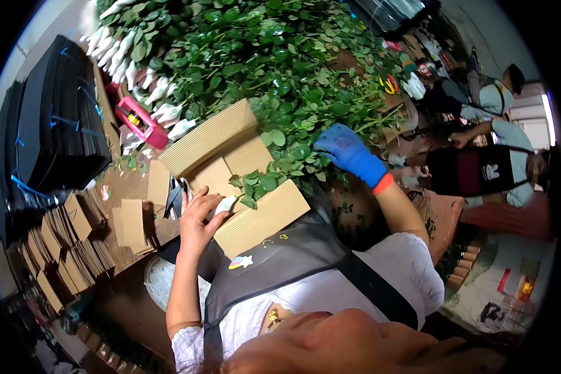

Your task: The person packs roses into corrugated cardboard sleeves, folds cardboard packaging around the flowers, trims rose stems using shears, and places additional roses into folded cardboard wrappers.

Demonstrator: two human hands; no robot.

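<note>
ok so the white-sleeved bud (226, 204) is sitting right at the bare left hand (197, 215), clearly the nearer of the two. Thumb and finger are closing a narrow gap around its left end, so that grip looks to be pinching it, though how firmly I can't tell. The leaves (258, 186) are lying just right of the bud, inside the open corrugated cardboard (262, 219) by its near flap, and the flower's long axis is slanting up and right towards the gloved right hand (349, 149). That hand is resting back-up at the edge of the leafy pile (230, 62), fingers pointing left; foliage is hiding the fingertips, so no clue whether they're gripping a stem. Left forearm is pointing straight out from the body, right one's angling in from the side
</note>
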